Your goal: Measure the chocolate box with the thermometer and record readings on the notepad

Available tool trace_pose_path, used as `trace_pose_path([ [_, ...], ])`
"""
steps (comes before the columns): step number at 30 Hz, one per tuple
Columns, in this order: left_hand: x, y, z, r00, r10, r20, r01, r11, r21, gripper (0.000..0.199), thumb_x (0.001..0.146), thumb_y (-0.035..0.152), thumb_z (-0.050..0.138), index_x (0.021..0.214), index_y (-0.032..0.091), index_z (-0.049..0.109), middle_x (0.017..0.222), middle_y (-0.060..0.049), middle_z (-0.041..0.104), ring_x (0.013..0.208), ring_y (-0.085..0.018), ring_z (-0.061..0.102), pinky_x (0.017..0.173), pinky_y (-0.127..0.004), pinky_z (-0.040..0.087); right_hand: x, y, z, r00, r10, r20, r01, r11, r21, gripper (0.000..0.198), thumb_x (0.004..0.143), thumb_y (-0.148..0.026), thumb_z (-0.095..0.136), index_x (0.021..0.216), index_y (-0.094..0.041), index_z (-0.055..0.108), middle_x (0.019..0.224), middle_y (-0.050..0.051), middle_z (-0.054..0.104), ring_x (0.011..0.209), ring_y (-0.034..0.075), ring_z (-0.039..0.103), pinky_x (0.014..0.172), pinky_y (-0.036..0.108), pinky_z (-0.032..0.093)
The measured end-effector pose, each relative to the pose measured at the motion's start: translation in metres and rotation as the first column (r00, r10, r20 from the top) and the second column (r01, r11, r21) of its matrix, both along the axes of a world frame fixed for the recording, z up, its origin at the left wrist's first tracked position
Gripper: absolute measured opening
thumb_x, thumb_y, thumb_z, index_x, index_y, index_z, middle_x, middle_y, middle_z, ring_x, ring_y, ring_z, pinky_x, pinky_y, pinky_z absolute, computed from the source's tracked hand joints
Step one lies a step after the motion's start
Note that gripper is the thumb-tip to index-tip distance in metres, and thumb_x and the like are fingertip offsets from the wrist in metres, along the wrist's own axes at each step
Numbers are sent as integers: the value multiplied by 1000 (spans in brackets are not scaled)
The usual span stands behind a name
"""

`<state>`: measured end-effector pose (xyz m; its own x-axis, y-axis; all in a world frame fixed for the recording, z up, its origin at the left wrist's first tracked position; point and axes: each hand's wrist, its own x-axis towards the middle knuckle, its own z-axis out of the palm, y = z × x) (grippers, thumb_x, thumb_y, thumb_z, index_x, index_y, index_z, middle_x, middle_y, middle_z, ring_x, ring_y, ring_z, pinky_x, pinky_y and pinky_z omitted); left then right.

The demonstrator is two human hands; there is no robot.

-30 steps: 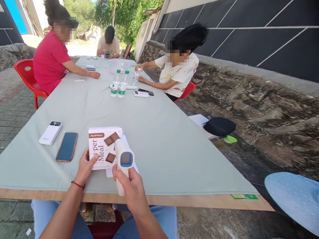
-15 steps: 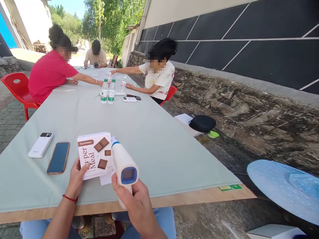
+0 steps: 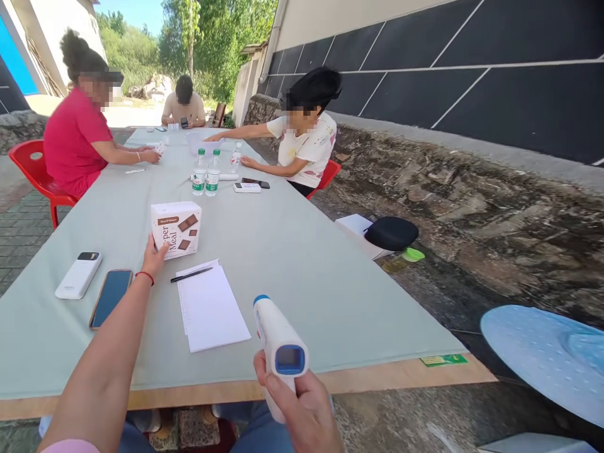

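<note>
My left hand is stretched forward, its fingers closed round the lower left side of a white box printed with brown chocolate squares. The box stands upright at the middle of the table. In my right hand, over the table's near edge, is a white and blue infrared thermometer, its small screen towards me. Between the two hands lie white paper sheets with a black pen across their top. Left of my forearm are a smartphone and a white power bank.
Two water bottles stand farther up the table, near phones and a translucent tub. One person sits left, another right with an arm at the tub, a third at the far end.
My left hand has carried the box forward, uncovering the sheets and pen. The thermometer has shifted right and down. The person on the left has drawn back an arm, now holding something small.
</note>
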<state>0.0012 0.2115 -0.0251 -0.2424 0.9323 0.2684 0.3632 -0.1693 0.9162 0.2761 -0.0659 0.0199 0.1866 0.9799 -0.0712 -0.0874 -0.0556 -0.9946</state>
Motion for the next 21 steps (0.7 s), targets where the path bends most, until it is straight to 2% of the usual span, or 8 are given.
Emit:
trace_pose_path([
  [3, -18, 0, -7, 985, 117, -126, -130, 986, -102, 44, 84, 31, 59, 126, 18, 56, 125, -12, 61, 125, -31, 50, 110, -50, 35, 4, 3, -4, 1000, 31, -3, -31, 999, 5, 35, 77, -52, 66, 82, -18, 68, 69, 3, 59, 63, 16, 49, 54, 25, 42],
  [6, -17, -36, -8, 950, 213, -228, -233, 970, -68, 55, 81, 30, 61, 133, 15, 49, 131, -18, 55, 130, -35, 44, 111, -54, 31, 2, 13, -9, 999, 32, 7, -32, 999, 17, 34, 79, -51, 65, 84, -17, 68, 70, 3, 59, 65, 16, 50, 57, 26, 43],
  [7, -11, -58, -9, 941, 158, -298, -175, 984, -29, 56, 83, 31, 60, 135, 15, 47, 131, -18, 54, 128, -33, 46, 109, -53, 35, 0, 17, -10, 999, 34, 6, -34, 999, 24, 34, 79, -50, 65, 84, -17, 68, 70, 3, 59, 66, 17, 50, 58, 26, 44],
  [9, 8, -112, -12, 882, -110, -459, 137, 990, 25, 48, 87, 33, 57, 132, 19, 50, 129, -15, 57, 124, -29, 50, 107, -51, 39, -5, 26, -10, 999, 46, -4, -46, 998, 35, 34, 79, -50, 65, 87, -17, 68, 71, 3, 59, 67, 17, 51, 62, 27, 46],
  [11, 29, -168, -18, 713, -384, -586, 449, 893, -39, 44, 88, 34, 57, 130, 24, 52, 129, -12, 57, 122, -27, 51, 105, -48, 43, -12, 34, -8, 996, 85, -16, -84, 996, 42, 35, 79, -50, 64, 89, -16, 68, 70, 2, 58, 68, 17, 50, 66, 28, 46],
  [12, 37, -193, -21, 634, -441, -635, 516, 853, -76, 42, 87, 32, 60, 128, 25, 53, 127, -11, 58, 122, -27, 52, 103, -48, 45, -15, 37, -7, 995, 100, -24, -99, 994, 46, 36, 79, -50, 64, 90, -16, 68, 70, 1, 58, 68, 17, 50, 67, 28, 46],
  [16, 54, -242, -32, 580, -340, -740, 440, 896, -67, 28, 87, 21, 57, 115, 23, 60, 124, -11, 60, 120, -29, 53, 103, -54, 45, -27, 45, -6, 989, 137, -50, -135, 990, 46, 37, 79, -50, 62, 95, -17, 68, 69, -1, 56, 67, 16, 48, 70, 29, 46],
  [21, 57, -242, -38, 598, -255, -760, 365, 931, -25, 23, 87, 19, 57, 110, 20, 60, 120, -11, 62, 117, -29, 54, 102, -54, 45, -30, 42, -13, 991, 132, -20, -131, 991, 25, 36, 77, -50, 64, 91, -17, 68, 68, -1, 58, 68, 16, 50, 69, 30, 45],
])
